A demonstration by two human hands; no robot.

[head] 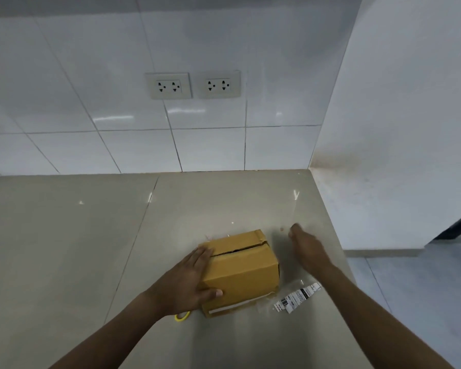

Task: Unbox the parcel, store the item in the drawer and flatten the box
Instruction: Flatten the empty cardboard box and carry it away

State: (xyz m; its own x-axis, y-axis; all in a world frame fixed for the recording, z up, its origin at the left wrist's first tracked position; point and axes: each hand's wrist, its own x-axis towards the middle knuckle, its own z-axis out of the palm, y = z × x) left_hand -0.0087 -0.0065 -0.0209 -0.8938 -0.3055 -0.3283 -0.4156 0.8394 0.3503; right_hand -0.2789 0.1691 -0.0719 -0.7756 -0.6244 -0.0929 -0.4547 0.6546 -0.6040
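A small brown cardboard box [244, 265] sits on the beige countertop [91, 235], its top flaps closed with a dark slit between them. My left hand [194, 278] grips the box's left end, thumb on the front face. My right hand [305, 243] is blurred, right of the box and apart from it, pinching a strip of clear tape [296, 206] that rises from the fingers. A peeled shipping label on clear tape [297, 298] lies at the box's front right corner. No drawer is in view.
A yellow loop [182, 316] pokes out under my left wrist; what it belongs to is hidden. White tiled wall with two double sockets [192, 85] stands behind. The countertop ends at the right [338, 249] beside a white wall, with floor below.
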